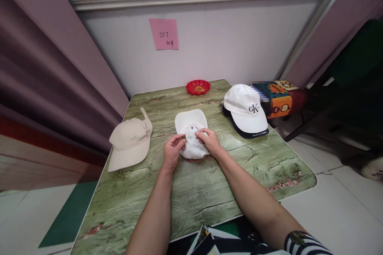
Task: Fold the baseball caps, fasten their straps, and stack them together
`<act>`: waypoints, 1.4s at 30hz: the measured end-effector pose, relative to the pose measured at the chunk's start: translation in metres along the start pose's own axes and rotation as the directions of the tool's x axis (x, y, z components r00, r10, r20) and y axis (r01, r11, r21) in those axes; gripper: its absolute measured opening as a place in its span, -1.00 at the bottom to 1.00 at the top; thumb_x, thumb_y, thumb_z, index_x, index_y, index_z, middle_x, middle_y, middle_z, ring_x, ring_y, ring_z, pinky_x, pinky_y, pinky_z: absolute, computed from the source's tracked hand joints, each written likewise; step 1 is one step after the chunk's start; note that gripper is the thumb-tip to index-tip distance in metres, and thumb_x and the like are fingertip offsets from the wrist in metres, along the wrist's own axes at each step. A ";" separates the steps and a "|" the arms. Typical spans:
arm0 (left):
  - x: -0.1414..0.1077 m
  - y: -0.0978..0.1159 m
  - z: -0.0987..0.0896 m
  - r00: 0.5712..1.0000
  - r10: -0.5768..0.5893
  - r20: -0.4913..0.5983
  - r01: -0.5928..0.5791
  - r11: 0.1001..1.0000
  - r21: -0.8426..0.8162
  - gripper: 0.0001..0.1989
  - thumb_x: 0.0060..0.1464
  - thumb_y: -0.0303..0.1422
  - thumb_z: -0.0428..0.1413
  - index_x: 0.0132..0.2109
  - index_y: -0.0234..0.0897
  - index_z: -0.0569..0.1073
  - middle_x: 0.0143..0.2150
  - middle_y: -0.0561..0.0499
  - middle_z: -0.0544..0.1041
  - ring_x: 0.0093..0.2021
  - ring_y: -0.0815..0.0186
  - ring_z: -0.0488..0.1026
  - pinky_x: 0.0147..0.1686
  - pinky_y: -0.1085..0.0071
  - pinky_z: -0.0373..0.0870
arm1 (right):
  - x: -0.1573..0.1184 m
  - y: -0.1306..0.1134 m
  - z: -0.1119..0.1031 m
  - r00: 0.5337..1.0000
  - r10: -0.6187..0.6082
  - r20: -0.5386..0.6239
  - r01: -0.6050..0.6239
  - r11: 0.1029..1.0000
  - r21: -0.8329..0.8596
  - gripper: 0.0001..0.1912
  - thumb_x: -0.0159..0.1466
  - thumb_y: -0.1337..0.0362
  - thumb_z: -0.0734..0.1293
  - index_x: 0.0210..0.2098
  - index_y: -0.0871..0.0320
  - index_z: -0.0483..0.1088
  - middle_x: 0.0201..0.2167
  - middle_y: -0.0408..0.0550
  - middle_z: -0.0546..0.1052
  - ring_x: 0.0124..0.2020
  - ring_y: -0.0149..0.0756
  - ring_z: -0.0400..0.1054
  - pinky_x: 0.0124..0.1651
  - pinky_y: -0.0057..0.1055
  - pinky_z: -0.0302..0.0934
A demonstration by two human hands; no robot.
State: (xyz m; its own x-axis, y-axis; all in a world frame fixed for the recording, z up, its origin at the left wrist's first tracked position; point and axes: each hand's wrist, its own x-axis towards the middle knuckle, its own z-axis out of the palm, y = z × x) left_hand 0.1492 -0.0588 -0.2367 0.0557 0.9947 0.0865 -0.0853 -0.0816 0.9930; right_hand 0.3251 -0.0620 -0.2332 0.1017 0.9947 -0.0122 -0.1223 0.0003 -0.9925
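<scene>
A white cap (191, 120) lies at the middle of the table, its brim pointing away from me and its inside partly showing. My left hand (174, 149) is at the cap's left side, thumb and fingers closed together on its edge. At the right side, my right hand (209, 140) pinches a part of the same cap between thumb and fingers. The exact bits of cloth or strap between the fingertips are too small to make out. Both forearms reach in from the table's near edge.
A beige cap (130, 143) with its strap sticking up lies at the left. On the right, a white cap with letters (243, 105) rests on a dark cap (249, 133). A red scalloped dish (198, 87) stands at the back of the green wood-patterned table (203, 195), near the wall.
</scene>
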 end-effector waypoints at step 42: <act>-0.009 -0.002 0.015 0.958 0.222 -0.184 -0.192 0.967 0.169 -0.85 -0.03 -0.32 0.24 -0.31 -0.29 0.50 -0.23 -0.04 0.53 -0.16 0.26 0.49 -0.09 0.34 0.44 | 0.002 0.010 0.005 0.989 -0.140 0.044 0.143 0.987 -0.070 -0.74 0.16 0.07 0.36 -0.32 0.14 0.49 -0.52 -0.16 0.53 -0.54 -0.37 0.30 -0.38 -0.45 0.20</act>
State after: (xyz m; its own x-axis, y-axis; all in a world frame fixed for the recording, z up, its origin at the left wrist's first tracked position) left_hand 0.1642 -0.0685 -0.2386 -0.1486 0.9459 0.2885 0.0749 -0.2801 0.9570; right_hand 0.3193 -0.0599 -0.2425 0.0739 0.9884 0.1326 -0.0371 0.1356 -0.9901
